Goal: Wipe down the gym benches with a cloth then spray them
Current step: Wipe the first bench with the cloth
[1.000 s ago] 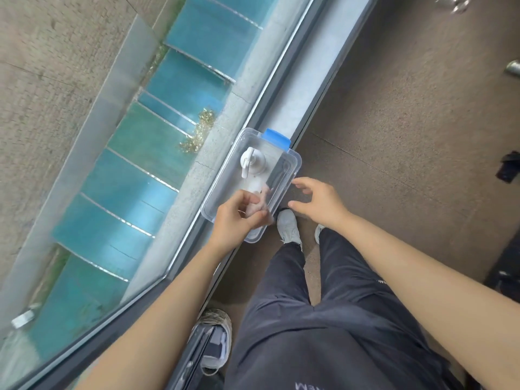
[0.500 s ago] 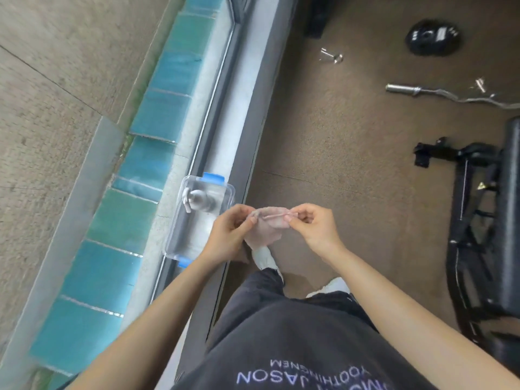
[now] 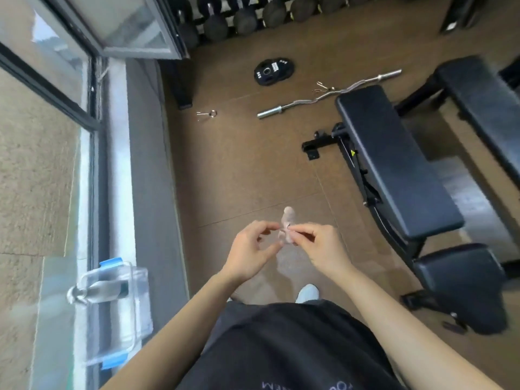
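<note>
At centre frame, just above my dark shirt, the cloth (image 3: 287, 229) is a small pale bunched wad held up in the air btwn both hands. My right hand (image 3: 320, 249) pinches it w/ thumb + forefinger. My left hand (image 3: 250, 254) nips its other edge the same way, other fingers loosely curled. It touches no bench.

My read: prep stage only. Cloth is being opened out or folded, can't tell which. Wiping looks not begun; no wet or streaked patch shows on the pads, tho blur could hide that. Spraying is all left too: what looks like the spray bottle (image 3: 92, 291) lies in the clear box (image 3: 140, 305) w/ blue clips on the window sill (image 3: 118, 178), lower left, well apart from my hands.

Nearest bench (image 3: 394, 164), black padded, runs down the right side of frame. A second bench (image 3: 484, 108) sits beyond it at the far right edge.

Floor (image 3: 239, 170) is brown. Upper centre, a curl bar (image 3: 329, 94), a weight plate (image 3: 274, 72) + a spring collar (image 3: 206, 113) lie loose on it. Dumbbell rack (image 3: 247, 18) along the top edge. Window glass fills the left.
</note>
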